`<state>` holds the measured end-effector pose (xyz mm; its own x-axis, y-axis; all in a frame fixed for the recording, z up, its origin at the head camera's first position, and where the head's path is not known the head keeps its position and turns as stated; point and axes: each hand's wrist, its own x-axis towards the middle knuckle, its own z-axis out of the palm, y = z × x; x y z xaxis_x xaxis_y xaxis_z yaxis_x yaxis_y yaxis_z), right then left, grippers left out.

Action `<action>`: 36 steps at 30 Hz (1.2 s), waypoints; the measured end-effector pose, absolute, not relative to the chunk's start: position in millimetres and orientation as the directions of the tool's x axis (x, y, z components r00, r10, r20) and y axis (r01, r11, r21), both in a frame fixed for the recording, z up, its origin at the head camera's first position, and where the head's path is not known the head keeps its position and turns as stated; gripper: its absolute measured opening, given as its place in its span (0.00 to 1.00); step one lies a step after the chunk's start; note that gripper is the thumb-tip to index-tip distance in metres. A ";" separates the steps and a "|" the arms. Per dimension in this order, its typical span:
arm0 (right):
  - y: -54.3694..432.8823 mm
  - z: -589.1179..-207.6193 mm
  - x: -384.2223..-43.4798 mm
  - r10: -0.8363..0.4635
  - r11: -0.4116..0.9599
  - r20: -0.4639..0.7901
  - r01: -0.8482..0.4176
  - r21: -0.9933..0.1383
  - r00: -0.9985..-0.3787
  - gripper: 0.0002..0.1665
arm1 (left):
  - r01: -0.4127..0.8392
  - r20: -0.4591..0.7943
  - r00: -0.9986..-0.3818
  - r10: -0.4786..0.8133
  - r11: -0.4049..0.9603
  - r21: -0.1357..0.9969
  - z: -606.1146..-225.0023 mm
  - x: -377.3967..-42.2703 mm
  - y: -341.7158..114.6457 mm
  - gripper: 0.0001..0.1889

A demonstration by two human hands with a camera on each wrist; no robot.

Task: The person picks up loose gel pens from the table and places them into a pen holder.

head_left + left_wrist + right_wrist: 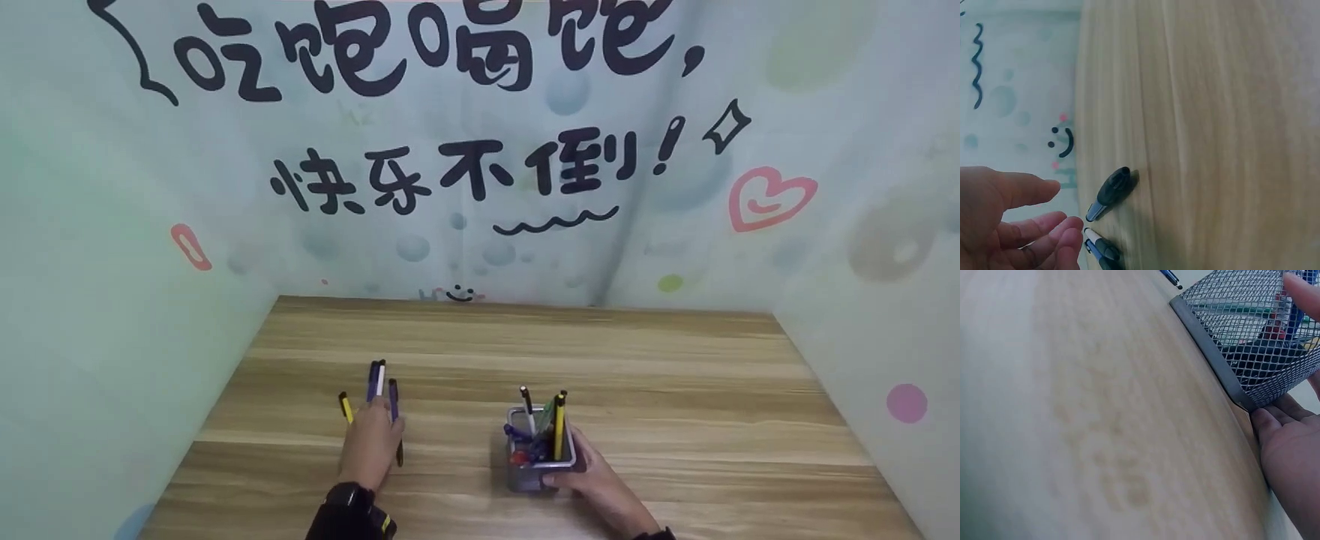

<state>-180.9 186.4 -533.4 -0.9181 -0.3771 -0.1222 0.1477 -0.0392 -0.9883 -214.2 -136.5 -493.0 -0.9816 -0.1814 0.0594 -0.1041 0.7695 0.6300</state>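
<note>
On the left of the table my left hand (367, 446) is low over several loose pens. A yellow pen (346, 407) lies to its left; blue pens, a white pen (381, 381) and a dark pen end (400, 454) show around its fingers. In the left wrist view the thumb and fingers are spread apart with nothing between them, beside dark-capped pens (1112, 188). My right hand (600, 480) grips a grey metal mesh pen holder (525, 480) from its right side, thumb at the near face. Inside stand a yellow pen (559, 431), a white pen (529, 414) and other items.
The wood-grain table (675, 375) runs back to a printed cloth wall (465, 255) with dark lettering. Pale walls also flank it left and right. Bare tabletop lies between the loose pens and the holder.
</note>
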 end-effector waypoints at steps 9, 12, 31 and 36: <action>186.6 -535.9 -181.2 -0.364 -0.015 -0.147 0.163 -0.986 -0.920 0.60 | -0.254 -0.132 -0.967 -0.219 0.772 0.582 -496.6 -229.3 -131.7 0.18; 186.3 -534.5 -181.3 -0.370 -0.020 -0.138 0.156 -0.988 -0.919 0.60 | -0.247 -0.123 -0.969 -0.215 0.780 0.575 -496.8 -231.0 -131.4 0.12; 188.5 -534.8 -184.0 -0.371 -0.015 -0.164 0.183 -0.983 -0.914 0.60 | -0.129 -0.038 -0.989 -0.140 0.730 0.671 -477.2 -231.7 -105.2 0.12; 189.5 -533.0 -182.7 -0.348 -0.007 -0.175 0.189 -0.982 -0.921 0.59 | -0.035 0.078 -0.988 -0.136 0.677 0.735 -461.6 -228.6 -93.8 0.13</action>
<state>-182.7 189.5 -533.0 -0.9212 -0.3478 -0.1746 0.1887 -0.0070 -0.9820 -228.6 -93.8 -461.6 -0.9877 -0.1358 0.0778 -0.0352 0.6774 0.7348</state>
